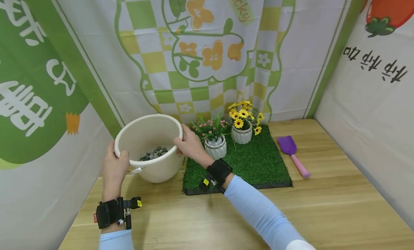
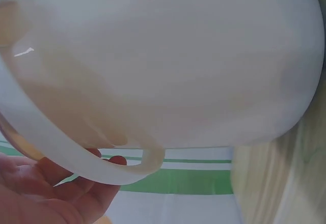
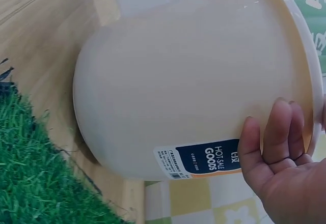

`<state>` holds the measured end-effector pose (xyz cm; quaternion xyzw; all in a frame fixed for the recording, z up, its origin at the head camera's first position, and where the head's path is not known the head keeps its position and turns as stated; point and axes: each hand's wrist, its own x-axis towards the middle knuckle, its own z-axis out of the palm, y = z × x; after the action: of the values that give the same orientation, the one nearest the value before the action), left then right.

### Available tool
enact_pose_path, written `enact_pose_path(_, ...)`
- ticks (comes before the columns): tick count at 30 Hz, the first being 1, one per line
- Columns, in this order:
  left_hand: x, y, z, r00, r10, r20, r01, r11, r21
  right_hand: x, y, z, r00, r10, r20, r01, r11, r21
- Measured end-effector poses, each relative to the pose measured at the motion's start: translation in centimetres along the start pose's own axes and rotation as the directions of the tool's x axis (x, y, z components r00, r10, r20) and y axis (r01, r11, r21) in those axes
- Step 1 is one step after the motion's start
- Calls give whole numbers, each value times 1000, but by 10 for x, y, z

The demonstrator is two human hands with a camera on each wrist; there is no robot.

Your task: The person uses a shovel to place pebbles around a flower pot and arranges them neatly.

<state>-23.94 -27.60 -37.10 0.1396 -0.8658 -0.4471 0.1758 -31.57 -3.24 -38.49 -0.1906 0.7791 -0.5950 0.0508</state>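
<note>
A cream plastic bucket stands at the left of the wooden table, grey pebbles lying in its bottom. My left hand grips its left rim, the thumb over the edge; in the left wrist view the fingers of that hand curl under the lip. On the opposite side, my right hand holds the rim with its thumb on top. The right wrist view has this hand's fingers against the outer wall, beside a printed label. A white fitting sits below the near rim.
Right of the bucket lies a green artificial turf mat. On it stand a white pot with pink flowers and another with yellow flowers. A purple shovel with a pink handle lies farther right. Printed curtains enclose the table.
</note>
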Motion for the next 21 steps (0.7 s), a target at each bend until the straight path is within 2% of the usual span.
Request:
enact_pose_path(8,-9,12,-6,999,40,-18,-39,999,33,-4,-9,-8,998,-51,20,50,998,38)
enact_pose_path(21,-26,15,-11,997,71,10,-72,994,86,-23,-21,-16,998,-8,61,4,997,79)
